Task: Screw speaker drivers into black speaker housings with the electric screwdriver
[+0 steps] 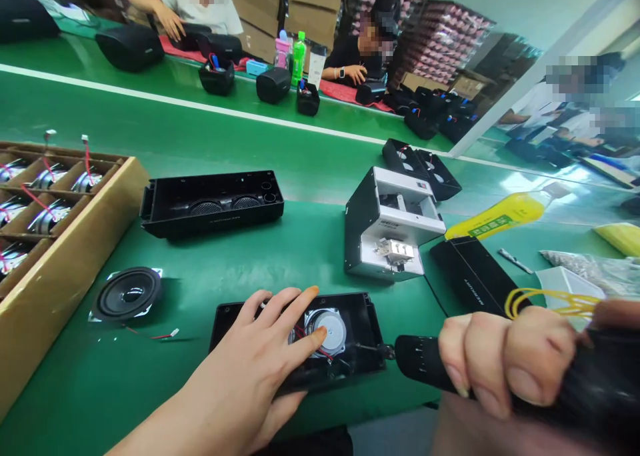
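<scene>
My left hand (260,363) lies flat with fingers spread on a black speaker housing (350,316) at the near edge of the green belt, one fingertip on the silver speaker driver (333,329) set inside it. My right hand (505,359) is wrapped round a black electric screwdriver (420,361), whose tip meets the housing's right end. A loose speaker driver (129,293) with a red wire lies to the left of the housing.
A cardboard tray (65,256) of speaker drivers stands at the left. Another black housing (213,204) lies mid-belt, beside a white screw feeder box (390,226). A yellow bottle (500,217) and black parts lie right. Other people work across the belt.
</scene>
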A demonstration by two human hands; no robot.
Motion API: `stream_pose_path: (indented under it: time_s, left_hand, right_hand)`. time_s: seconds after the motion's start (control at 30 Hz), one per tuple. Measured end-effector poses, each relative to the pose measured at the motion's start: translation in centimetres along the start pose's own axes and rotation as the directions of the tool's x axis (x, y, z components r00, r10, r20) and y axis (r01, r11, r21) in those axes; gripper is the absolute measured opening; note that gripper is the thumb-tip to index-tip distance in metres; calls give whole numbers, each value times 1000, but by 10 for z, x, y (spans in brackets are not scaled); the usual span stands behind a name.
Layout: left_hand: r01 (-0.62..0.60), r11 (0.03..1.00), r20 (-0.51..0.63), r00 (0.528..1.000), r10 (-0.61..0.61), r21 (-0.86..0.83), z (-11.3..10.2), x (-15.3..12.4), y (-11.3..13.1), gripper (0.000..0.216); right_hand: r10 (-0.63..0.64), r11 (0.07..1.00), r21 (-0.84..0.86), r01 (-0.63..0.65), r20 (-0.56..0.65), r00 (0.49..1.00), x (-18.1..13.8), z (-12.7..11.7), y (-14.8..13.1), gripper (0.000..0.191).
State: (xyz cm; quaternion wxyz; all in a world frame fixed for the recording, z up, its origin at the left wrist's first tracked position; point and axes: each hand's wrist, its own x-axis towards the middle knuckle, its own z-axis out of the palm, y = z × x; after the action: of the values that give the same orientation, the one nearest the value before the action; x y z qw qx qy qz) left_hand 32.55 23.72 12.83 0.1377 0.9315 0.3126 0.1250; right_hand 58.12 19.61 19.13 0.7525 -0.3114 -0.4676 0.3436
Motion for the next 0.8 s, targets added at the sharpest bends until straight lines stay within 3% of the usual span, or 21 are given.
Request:
stream_pose_path:
  time_s: [0.07, 0.2, 0.5, 0.67, 0.8]
  left_hand:
    - [6, 1000, 8, 1000, -6, -9, -1, 1, 1, 58]
    - [23, 999, 32, 999, -22, -28, -1, 1, 2, 60]
    - [35, 998, 35, 999, -34, -49, -4, 1, 4, 57]
    - [42, 999, 80, 996, -40, -28, -7, 3, 5, 55]
    - [41, 999, 86, 996, -39, -26, -7, 2, 4, 56]
  right_hand:
    - [-56, 997, 51, 55, 17, 998, -4, 7, 8, 47]
    - [12, 1000, 17, -11, -79, 997, -15, 11, 17, 51]
    - [31, 999, 14, -31, 2, 1000, -18, 1, 26, 54]
    - [43, 999, -1, -44, -137, 990, -19, 6, 30, 52]
    - [65, 998, -13, -67, -140, 988, -22, 8, 32, 57]
